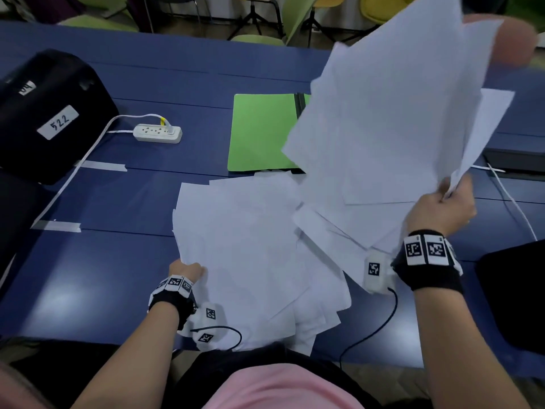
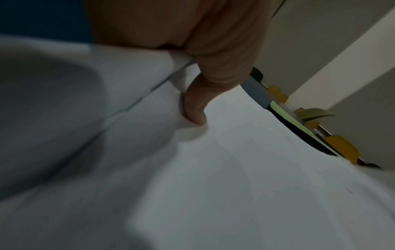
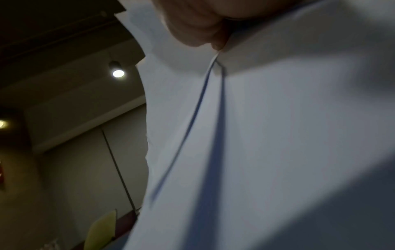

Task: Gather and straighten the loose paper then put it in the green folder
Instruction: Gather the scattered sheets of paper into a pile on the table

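Observation:
Loose white paper (image 1: 250, 237) lies spread in an untidy heap on the blue table (image 1: 103, 261) in front of me. My left hand (image 1: 185, 270) grips the heap's left edge; the left wrist view shows its thumb (image 2: 196, 108) pressing on the top sheet (image 2: 235, 169) with fingers underneath. My right hand (image 1: 442, 208) pinches the lower corner of several sheets (image 1: 389, 113) and holds them raised and fanned above the table; the right wrist view shows those sheets (image 3: 256, 135) held in its fingertips (image 3: 218, 44). The green folder (image 1: 262, 131) lies beyond the heap, its right part hidden by the raised sheets.
A black bag (image 1: 50, 113) labelled 522 sits at the far left, with a white power strip (image 1: 157, 133) and its cable beside it. Tape strips (image 1: 101, 165) mark the table. A dark device (image 1: 516, 157) lies at the right edge. Chairs (image 1: 256, 39) stand behind the table.

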